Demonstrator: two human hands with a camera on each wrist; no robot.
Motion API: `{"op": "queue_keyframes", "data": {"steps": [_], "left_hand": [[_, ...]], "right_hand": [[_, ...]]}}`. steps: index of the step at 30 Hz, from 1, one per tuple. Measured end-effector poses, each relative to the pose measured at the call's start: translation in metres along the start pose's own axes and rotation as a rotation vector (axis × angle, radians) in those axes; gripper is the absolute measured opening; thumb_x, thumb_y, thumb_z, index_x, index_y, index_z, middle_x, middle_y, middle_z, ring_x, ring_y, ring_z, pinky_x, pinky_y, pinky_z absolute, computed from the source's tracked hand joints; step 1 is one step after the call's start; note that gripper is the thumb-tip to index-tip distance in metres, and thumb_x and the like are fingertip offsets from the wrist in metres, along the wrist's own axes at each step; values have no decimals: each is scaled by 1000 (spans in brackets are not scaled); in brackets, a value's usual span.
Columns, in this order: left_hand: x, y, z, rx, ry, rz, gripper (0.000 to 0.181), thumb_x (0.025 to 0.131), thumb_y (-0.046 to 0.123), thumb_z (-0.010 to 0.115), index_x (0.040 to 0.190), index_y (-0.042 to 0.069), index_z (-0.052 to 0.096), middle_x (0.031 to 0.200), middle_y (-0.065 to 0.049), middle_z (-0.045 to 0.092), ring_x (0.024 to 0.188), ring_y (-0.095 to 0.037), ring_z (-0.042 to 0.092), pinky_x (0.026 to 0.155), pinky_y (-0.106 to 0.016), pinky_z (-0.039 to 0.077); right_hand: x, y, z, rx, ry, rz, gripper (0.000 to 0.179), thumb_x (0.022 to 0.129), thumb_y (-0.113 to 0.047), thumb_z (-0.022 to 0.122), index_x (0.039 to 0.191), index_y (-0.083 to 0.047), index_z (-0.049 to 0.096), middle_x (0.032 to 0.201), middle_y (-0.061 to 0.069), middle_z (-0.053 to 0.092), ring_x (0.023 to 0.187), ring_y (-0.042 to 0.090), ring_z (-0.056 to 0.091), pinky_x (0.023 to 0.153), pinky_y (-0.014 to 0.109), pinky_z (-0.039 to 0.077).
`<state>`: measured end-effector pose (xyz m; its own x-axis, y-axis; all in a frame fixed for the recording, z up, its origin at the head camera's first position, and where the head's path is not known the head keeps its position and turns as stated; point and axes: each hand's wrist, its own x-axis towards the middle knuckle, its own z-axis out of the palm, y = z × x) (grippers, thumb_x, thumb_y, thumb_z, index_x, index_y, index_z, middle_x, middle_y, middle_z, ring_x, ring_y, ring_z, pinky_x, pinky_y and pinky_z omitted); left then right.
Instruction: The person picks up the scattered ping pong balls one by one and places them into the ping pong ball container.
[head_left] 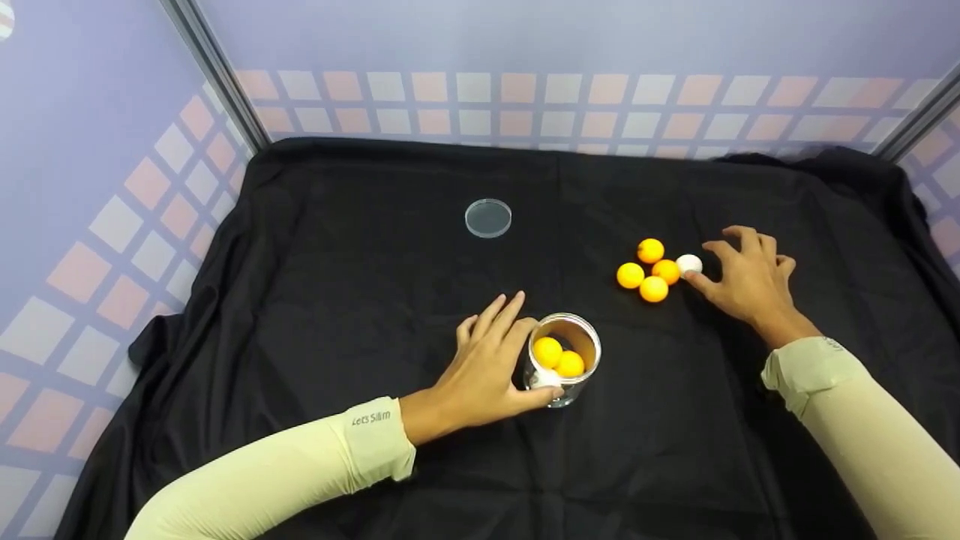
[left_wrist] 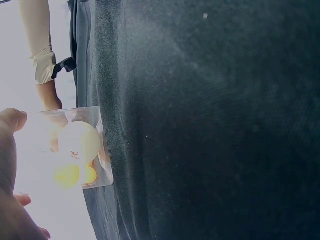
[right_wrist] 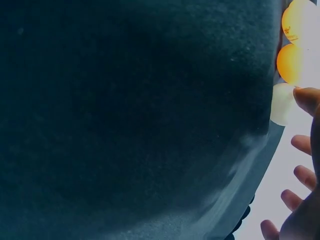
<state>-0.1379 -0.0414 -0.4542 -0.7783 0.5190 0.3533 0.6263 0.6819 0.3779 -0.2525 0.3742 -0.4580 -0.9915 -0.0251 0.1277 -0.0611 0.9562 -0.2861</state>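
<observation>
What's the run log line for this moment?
left hand: grips clear jar | right hand: at loose white ball | clear disc: on black cloth

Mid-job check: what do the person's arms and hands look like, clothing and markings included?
Both the left hand and right hand are ungloved. The left sleeve and right sleeve are long, plain and pale yellow-green. Dark lettering on the left cuff seems to read "Let's Slim"; the right cuff's small dark marking is illegible. A black piece shows at the right cuff.
</observation>
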Motion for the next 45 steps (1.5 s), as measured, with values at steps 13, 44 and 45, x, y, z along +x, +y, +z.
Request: {"op": "queue_keyframes", "data": {"steps": [13,44,45], "left_hand": [[0,-1,0,-1,-3,4,76,79,66,71,134,16,54,164,-12,36,152,-37,31,104,-60,34],[0,0,0,-4,-5,-6,76,79,65,72,135,17,54,164,-13,36,152,-36,31,104,-60,34],[0,0,0,-4,-4,-7,76,79,65,72,135,17,54,164,-13,36,152,-36,31,104,-60,34]], "right_hand": [[-1,-3,9,-31,-19,-35,58,94,-51,67,131,-6,63,153,26,36,135,55,28,93,80,20],[-15,-26,-12,83,161,-85,54,91,-48,71,122,-4,67,152,19,43,137,48,33,97,73,22],[-17,-31,-13,88,183,-105,52,91,-46,73,121,-4,68,151,19,44,137,48,34,97,73,24]]}}
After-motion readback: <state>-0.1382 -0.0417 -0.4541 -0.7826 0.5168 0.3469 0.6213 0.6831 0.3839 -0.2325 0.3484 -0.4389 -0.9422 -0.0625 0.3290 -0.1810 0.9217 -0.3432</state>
